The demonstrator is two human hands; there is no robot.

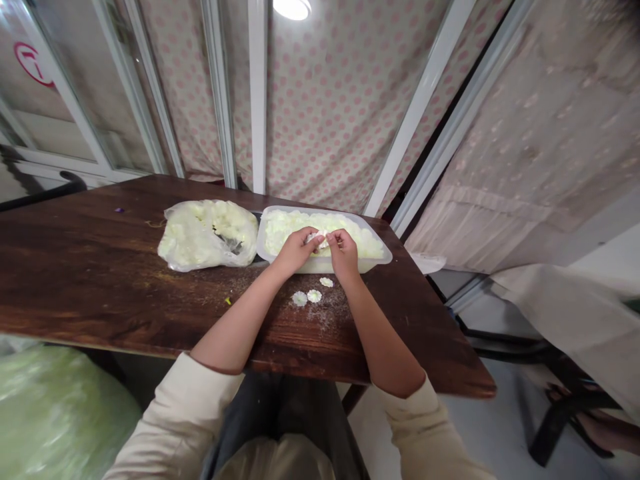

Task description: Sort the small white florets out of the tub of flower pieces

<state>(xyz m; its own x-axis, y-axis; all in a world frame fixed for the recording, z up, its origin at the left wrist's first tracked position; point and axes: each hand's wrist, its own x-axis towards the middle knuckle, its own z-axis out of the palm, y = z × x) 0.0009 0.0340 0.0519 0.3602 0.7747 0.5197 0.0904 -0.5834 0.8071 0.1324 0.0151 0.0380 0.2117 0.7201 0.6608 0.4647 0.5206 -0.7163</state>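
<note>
Both of my hands are raised over the near side of a translucent white plastic tub (369, 266). My left hand (297, 249) and my right hand (344, 255) pinch a small white ruffled flower-shaped piece (320, 237) between their fingertips; the fingers partly hide it. Pale yellow-green, fluffy-looking pieces (285, 225) fill the tub to its rim. On the table below my wrists lie three loose scalloped discs like flat flowers: a whitish one (299, 299), one with a pale green middle (314, 295) and a third (326, 282) closer to the tub.
Left of the tub lies a clear plastic bag (193, 240) of similar pale pieces, partly open. The dark wooden table (100, 280) carries pale specks near its front edge. A large green-filled bag (60, 413) stands at lower left. Dotted curtain (340, 113) hangs behind.
</note>
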